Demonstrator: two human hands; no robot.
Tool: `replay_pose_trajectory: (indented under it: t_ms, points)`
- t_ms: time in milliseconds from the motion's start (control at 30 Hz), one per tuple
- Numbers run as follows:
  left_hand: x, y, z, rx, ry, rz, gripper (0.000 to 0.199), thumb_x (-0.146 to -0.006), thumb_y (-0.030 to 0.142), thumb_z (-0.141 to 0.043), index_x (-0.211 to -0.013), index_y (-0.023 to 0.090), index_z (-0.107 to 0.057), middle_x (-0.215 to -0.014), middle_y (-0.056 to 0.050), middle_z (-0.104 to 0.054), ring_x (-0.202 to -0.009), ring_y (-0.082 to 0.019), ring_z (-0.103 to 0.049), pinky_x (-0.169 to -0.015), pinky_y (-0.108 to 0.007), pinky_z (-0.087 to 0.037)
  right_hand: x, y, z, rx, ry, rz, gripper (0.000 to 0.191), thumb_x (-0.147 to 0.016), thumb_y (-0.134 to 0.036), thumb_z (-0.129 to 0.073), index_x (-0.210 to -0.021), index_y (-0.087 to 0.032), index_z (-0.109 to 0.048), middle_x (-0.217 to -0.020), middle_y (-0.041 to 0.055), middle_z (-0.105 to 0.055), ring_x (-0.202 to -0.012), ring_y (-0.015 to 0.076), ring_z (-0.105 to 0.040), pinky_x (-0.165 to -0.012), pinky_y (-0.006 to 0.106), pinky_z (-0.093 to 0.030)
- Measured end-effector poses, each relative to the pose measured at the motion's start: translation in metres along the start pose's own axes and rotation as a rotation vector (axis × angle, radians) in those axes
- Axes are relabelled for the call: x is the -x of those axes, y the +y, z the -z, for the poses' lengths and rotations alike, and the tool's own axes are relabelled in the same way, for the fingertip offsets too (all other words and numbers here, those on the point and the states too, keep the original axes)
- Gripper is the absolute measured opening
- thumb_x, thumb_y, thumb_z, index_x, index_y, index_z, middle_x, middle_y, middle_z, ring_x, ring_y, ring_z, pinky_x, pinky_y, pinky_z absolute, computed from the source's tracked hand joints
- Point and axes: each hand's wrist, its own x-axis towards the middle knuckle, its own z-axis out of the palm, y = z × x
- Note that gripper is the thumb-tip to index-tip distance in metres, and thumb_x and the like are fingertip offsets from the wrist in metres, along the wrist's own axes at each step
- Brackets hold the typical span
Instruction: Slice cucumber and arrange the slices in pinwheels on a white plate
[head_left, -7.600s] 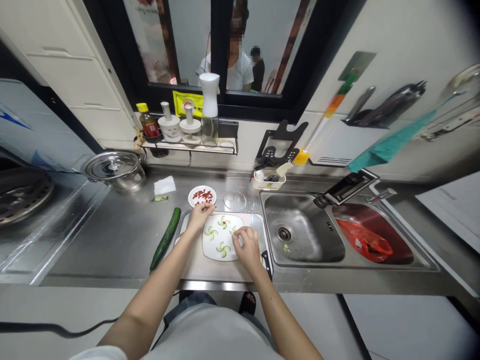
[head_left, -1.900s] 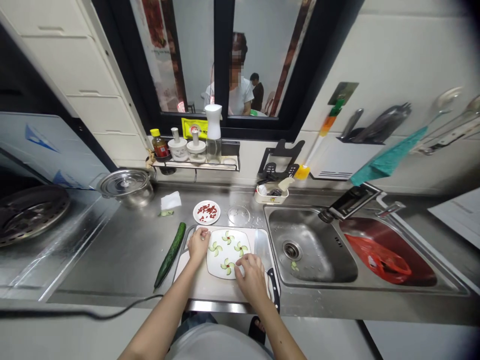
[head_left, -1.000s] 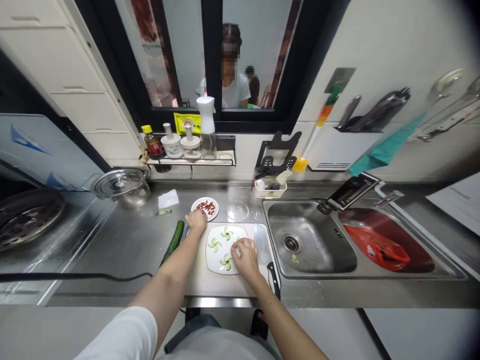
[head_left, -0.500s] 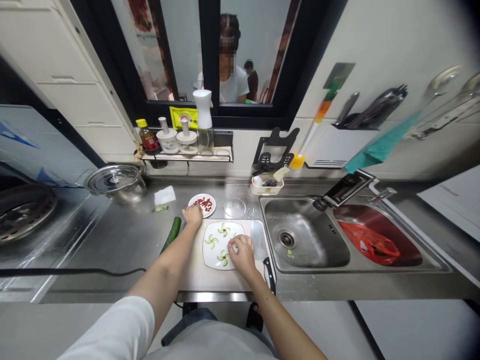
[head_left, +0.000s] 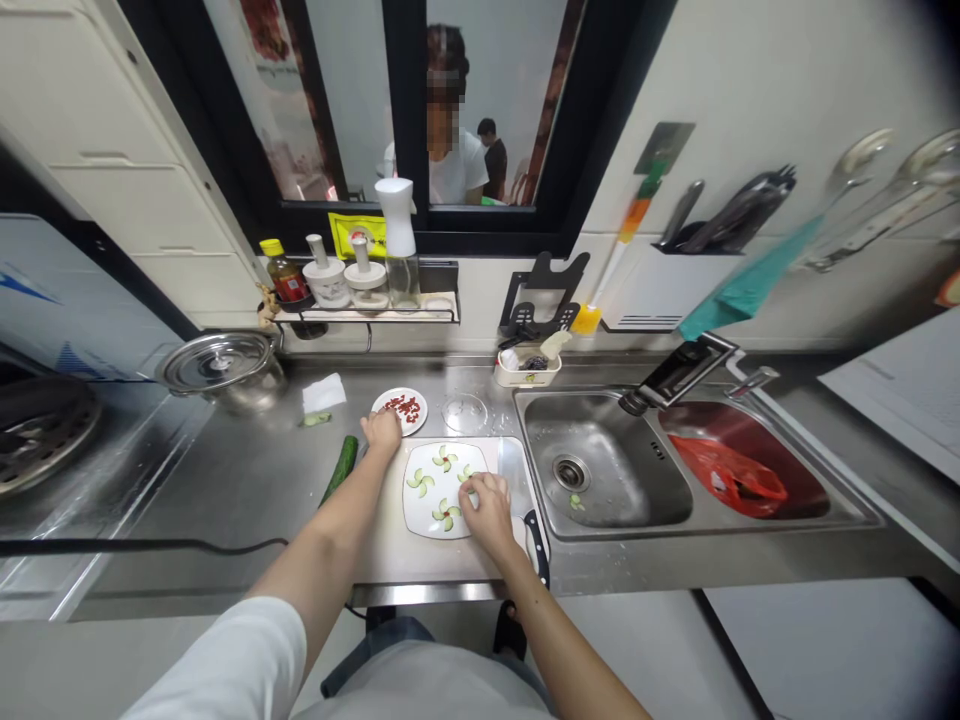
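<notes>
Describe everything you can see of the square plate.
The square plate is white, perhaps ceramic, with rounded corners and a thin darker edge. It lies flat on the board, bearing four pale, green-edged pinwheels; the far and near ones show red centres. The right hand partly covers its right side and one pinwheel; contact is unclear.

- On the desk [head_left: 217,490], nearest the person: a cutting board [head_left: 409,563] carrying a plate [head_left: 420,515] and, at the plate's 4 o'clock, a knife [head_left: 537,548].
- On the plate: cucumber slices [head_left: 421,484] clustered at 12, 3, 6 and 9 o'clock.
- From the plate, 9 o'clock: a cucumber [head_left: 343,468], beside the board.
- 10 o'clock: a tissue [head_left: 324,393]; farther out, a lidded pot [head_left: 251,387].
- 11 o'clock: a dish [head_left: 423,408] holding chopped pieces [head_left: 409,408].
- 1 o'clock: a caddy [head_left: 527,378].
- 3 o'clock: a double sink [head_left: 637,495], plastic bag [head_left: 731,478] in its farther bowl.
</notes>
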Motion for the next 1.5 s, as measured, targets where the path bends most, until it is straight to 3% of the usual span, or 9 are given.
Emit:
replay_pose_trajectory:
  t_ms: [300,500,733,900,1167,1500]
  points:
    - [0.022,0.003,0.008,0.237,0.056,0.06,0.031,-0.091,0.031,-0.042,-0.107,0.023,-0.068,-0.114,-0.011,-0.068,-0.108,-0.027,-0.058,-0.091,-0.039,-0.036,-0.011,0.0,0.002,-0.009,-0.013,0.048,0.015,-0.086,-0.021,-0.053,-0.084,-0.021,-0.067,-0.096,0.0061,-0.062,-0.098,0.0219,-0.048,-0.09,0.033,-0.037]
    - [0.056,-0.001,0.007,0.578,0.007,-0.082,0.025,-0.087,0.039,-0.051,-0.094,0.021,-0.068,-0.097,-0.003,-0.072,-0.094,-0.019,-0.062,-0.089,-0.03,-0.041,-0.049,-0.019,0.015,-0.036,-0.052,0.201,0.017,-0.09,-0.022,-0.051,-0.091,-0.019,-0.068,-0.096,0.0075,-0.062,-0.1,0.0218,-0.047,-0.089,0.031,-0.039]
    - [0.077,-0.003,0.017,0.818,-0.164,-0.34,0.027,-0.083,0.04,-0.055,-0.082,0.016,-0.065,-0.084,-0.003,-0.069,-0.08,-0.015,-0.061,-0.076,-0.025,-0.047,-0.083,-0.046,0.032,0.037,-0.138,0.39,0.021,-0.091,-0.02,-0.051,-0.103,-0.021,-0.068,-0.104,0.0077,-0.059,-0.103,0.0222,-0.045,-0.09,0.034,-0.038]
    - [0.083,-0.005,0.032,0.774,-0.249,-0.465,0.028,-0.082,0.041,-0.056,-0.079,0.015,-0.066,-0.077,-0.002,-0.067,-0.072,-0.014,-0.058,-0.071,-0.024,-0.046,-0.086,-0.052,0.041,0.149,-0.237,0.508,0.02,-0.089,-0.02,-0.056,-0.104,-0.021,-0.069,-0.106,0.0085,-0.057,-0.103,0.0239,-0.044,-0.086,0.035,-0.039]
    - [0.094,0.001,0.057,0.542,-0.255,-0.585,0.02,-0.079,0.034,-0.059,-0.08,0.017,-0.068,-0.079,-0.001,-0.068,-0.072,-0.014,-0.057,-0.068,-0.022,-0.041,-0.078,-0.052,0.041,0.249,-0.307,0.605,0.015,-0.088,-0.021,-0.057,-0.098,-0.021,-0.069,-0.104,0.0084,-0.058,-0.102,0.0234,-0.043,-0.082,0.034,-0.038]
    - [0.098,0.002,0.059,0.519,-0.331,-0.594,0.02,-0.077,0.035,-0.057,-0.08,0.017,-0.067,-0.076,0.0,-0.066,-0.071,-0.014,-0.055,-0.065,-0.022,-0.04,-0.074,-0.051,0.035,0.231,-0.29,0.661,0.012,-0.089,-0.019,-0.056,-0.091,-0.019,-0.068,-0.098,0.0087,-0.058,-0.099,0.0225,-0.044,-0.082,0.034,-0.037]
